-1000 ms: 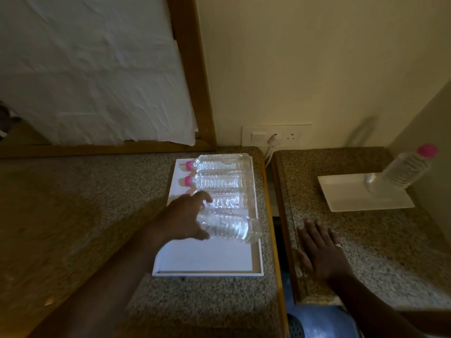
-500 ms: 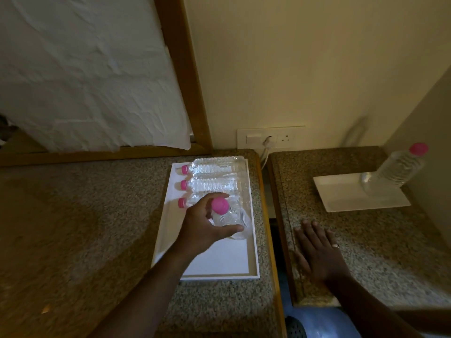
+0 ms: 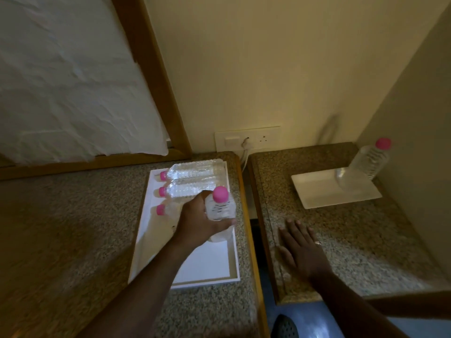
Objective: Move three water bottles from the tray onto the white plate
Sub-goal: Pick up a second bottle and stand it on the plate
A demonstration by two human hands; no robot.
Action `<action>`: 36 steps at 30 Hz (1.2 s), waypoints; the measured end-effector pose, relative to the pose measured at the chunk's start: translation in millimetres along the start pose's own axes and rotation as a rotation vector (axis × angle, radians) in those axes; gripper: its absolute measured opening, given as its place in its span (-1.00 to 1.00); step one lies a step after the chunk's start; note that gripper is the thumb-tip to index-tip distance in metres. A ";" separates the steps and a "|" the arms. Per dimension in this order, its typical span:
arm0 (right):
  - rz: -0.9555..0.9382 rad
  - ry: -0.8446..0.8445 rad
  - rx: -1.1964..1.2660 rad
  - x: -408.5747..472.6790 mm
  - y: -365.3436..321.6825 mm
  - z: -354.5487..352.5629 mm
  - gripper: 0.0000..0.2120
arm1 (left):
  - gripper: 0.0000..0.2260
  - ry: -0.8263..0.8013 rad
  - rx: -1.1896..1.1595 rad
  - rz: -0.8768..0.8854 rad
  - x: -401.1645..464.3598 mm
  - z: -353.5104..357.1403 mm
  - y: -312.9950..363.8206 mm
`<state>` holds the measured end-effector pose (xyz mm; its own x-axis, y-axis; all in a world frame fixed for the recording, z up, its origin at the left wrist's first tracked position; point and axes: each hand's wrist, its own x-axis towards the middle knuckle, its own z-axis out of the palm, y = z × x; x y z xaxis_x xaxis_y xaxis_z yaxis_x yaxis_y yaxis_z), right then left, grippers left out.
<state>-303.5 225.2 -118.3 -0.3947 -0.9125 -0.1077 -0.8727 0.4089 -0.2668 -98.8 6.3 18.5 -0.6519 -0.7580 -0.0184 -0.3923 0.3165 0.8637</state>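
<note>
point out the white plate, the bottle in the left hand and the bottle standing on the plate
white plate [image 3: 314, 191], head view, bare left part
held bottle [image 3: 219, 209], head view, ribbed shoulder below the pink cap
standing bottle [image 3: 369, 162], head view, mid body

Pink-capped clear bottles [image 3: 195, 169], white tray [image 3: 207, 267], speckled granite counters [image 3: 73, 228]

No legible text; bottle [image 3: 219, 211] markings perhaps too blurred.
</note>
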 end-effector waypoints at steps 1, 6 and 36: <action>0.024 0.004 0.012 -2.7 4.9 -1.7 -0.40 | -0.47 -0.008 0.019 0.012 3.7 1.2 6.5; 0.088 0.015 -0.017 -14.7 39.4 -12.7 -0.39 | -0.49 -0.008 0.018 0.072 24.0 12.7 51.4; 0.096 0.168 -0.005 -35.7 168.7 -15.2 -0.38 | -0.43 -0.132 0.011 0.124 160.0 288.9 115.7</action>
<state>-441.0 326.9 -144.9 -0.5182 -0.8548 0.0290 -0.8301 0.4945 -0.2578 -436.0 86.4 -30.1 -0.7748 -0.6319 0.0215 -0.3100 0.4093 0.8581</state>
